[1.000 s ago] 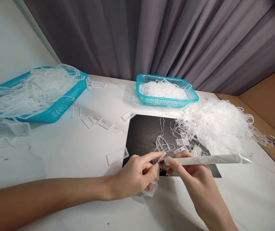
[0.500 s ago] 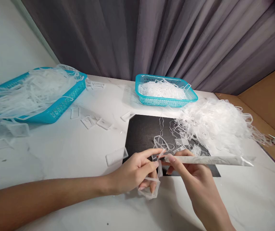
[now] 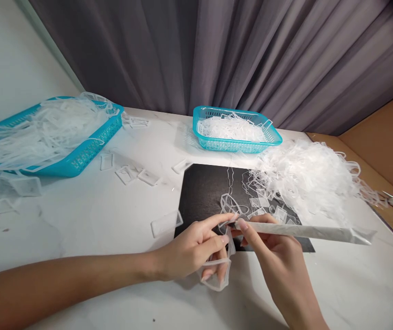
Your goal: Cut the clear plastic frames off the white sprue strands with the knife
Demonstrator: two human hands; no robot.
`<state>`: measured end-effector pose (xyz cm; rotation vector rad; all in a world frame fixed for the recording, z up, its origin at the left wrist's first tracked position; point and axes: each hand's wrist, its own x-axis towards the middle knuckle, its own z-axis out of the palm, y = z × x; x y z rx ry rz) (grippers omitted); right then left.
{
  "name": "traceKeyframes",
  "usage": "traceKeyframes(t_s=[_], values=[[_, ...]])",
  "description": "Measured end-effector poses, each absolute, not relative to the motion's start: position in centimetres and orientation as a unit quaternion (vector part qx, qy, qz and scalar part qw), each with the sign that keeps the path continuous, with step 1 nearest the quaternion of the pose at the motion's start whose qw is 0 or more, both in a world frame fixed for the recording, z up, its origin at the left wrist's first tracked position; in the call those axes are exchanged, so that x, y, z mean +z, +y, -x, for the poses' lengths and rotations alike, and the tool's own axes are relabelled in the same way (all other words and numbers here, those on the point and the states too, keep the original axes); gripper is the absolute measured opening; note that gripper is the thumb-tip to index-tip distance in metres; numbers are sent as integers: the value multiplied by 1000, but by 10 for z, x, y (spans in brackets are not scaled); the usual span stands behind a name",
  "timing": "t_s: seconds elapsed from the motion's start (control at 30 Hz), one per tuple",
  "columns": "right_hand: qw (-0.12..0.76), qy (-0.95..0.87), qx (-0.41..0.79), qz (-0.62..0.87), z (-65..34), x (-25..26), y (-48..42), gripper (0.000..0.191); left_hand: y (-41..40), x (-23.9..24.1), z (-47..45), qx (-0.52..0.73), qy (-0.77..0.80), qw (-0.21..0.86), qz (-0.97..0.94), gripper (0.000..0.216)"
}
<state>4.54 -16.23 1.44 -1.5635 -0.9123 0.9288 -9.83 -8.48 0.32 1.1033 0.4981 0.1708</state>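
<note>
My left hand [image 3: 199,245] is closed on a translucent plastic frame [image 3: 229,275], pinched between thumb and fingers, with part of it hanging below the fingertips. In my right hand [image 3: 272,247] is a long tool with a pale, wrapped handle [image 3: 309,232]; its short dark tip points at the plastic by my left fingers. Its exact kind I cannot make out. Both hands are over the front of a black mat [image 3: 206,188]. Thin clear loops and trimmed scraps [image 3: 261,201] lie on the mat just beyond my fingers.
A blue basket [image 3: 114,120] heaped with clear strips stands at the left. Another blue basket [image 3: 237,146] with small clear pieces is at the back. A large pile of clear strips [image 3: 313,178] sits at the right. Loose frames [image 3: 148,176] lie on the white table [image 3: 96,220].
The handle's far end has swung slightly down and to the right. The plastic frame in my left hand has shifted a little downward. Both hands stay in nearly the same place.
</note>
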Motion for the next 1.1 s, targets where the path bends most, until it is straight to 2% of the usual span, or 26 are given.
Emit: traceKeyframes(t_s=[0.73,1.1], values=[[522,-351,478,612,-61,6,-161,20,-84,2,99,83,244,820,-512,54],[493,-412,433,633,-59,10,-161,23,-83,1,99,83,233,828,-503,55]])
